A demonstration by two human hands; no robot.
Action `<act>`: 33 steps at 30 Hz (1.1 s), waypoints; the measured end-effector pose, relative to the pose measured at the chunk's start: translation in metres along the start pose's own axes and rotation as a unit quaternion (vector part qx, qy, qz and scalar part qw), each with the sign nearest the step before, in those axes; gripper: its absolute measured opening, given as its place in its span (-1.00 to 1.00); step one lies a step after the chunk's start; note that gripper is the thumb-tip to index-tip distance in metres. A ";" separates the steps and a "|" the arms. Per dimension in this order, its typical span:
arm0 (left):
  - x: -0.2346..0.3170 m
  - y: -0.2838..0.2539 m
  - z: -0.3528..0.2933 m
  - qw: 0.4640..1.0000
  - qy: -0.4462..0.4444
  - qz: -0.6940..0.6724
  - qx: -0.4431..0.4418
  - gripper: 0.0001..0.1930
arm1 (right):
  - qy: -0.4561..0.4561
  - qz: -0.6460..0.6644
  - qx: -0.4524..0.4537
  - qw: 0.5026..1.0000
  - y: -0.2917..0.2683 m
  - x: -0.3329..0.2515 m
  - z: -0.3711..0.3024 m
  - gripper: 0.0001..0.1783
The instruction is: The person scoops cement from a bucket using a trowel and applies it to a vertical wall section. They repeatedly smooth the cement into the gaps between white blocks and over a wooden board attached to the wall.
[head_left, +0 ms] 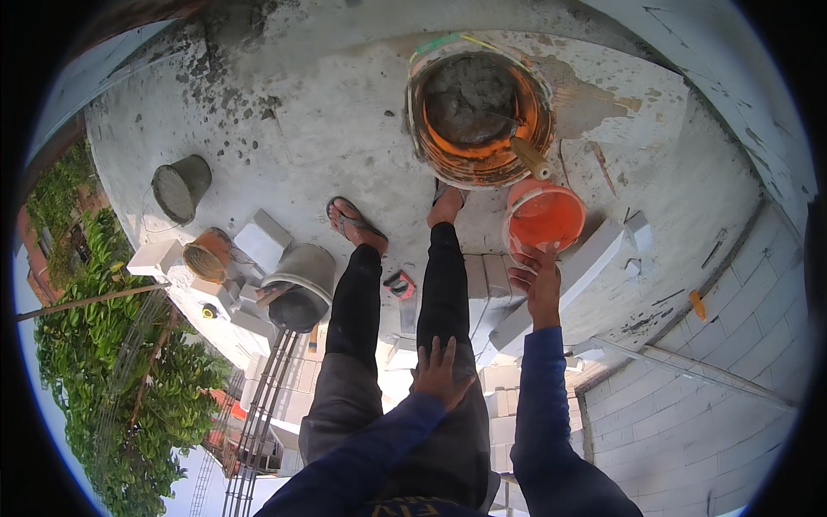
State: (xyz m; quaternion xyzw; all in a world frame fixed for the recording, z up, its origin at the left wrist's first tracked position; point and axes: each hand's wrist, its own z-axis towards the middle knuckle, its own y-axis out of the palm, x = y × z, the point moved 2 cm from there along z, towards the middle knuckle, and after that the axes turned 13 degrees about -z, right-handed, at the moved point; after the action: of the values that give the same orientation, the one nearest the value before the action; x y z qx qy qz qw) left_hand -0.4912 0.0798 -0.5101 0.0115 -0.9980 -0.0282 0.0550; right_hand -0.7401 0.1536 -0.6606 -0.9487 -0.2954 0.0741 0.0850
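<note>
My left hand point(443, 376) rests with its fingers spread on my right leg, near the knee, and holds nothing. My right hand point(540, 280) reaches out at the near rim of a small orange-red bucket point(551, 215); its fingers are apart, and whether they touch the rim I cannot tell. Just beyond stands a large orange tub point(428, 142) with grey wet mortar point(469, 96) in it. A trowel's wooden handle point(529, 158) sticks out over the tub's near right edge; its blade is mostly hidden.
To the left are a grey mortar-filled bucket point(177, 191), an orange bucket point(208, 257), a tipped grey bucket point(310, 269) and white blocks point(263, 239). A red-handled saw point(401, 286) lies between my legs. Long white blocks point(594, 258) lie right, before a block wall point(732, 336).
</note>
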 end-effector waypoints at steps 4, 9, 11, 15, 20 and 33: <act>0.000 0.005 -0.002 1.000 -0.012 -0.022 0.002 0.11 | -0.308 -0.372 0.223 0.847 0.032 -0.162 -0.034 -0.16; 0.013 0.005 0.002 0.999 0.009 -0.049 -0.007 0.11 | -0.226 -0.773 0.141 0.575 0.092 -0.221 0.051 -0.50; 0.022 0.005 0.002 0.998 0.017 -0.057 -0.009 0.11 | -0.214 -0.812 0.144 0.523 0.089 -0.194 0.081 -0.59; 0.020 0.005 -0.003 0.995 -0.005 -0.100 0.012 0.11 | -0.270 -0.834 0.164 0.452 0.109 -0.180 -0.005 -0.69; 0.017 0.007 -0.005 0.991 -0.021 -0.127 0.026 0.11 | -0.311 -0.846 0.159 0.403 0.120 -0.260 -0.038 -0.66; 0.017 0.005 -0.004 0.990 -0.031 -0.136 0.021 0.11 | -0.330 -0.800 0.174 0.470 0.076 -0.202 -0.041 -0.57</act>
State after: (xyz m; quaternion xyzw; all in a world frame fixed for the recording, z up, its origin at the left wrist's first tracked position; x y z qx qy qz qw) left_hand -0.5076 0.0842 -0.5040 0.1477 -0.9887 -0.0145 0.0199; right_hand -0.8550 -0.0291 -0.6178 -0.1701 -0.9132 0.3308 0.1665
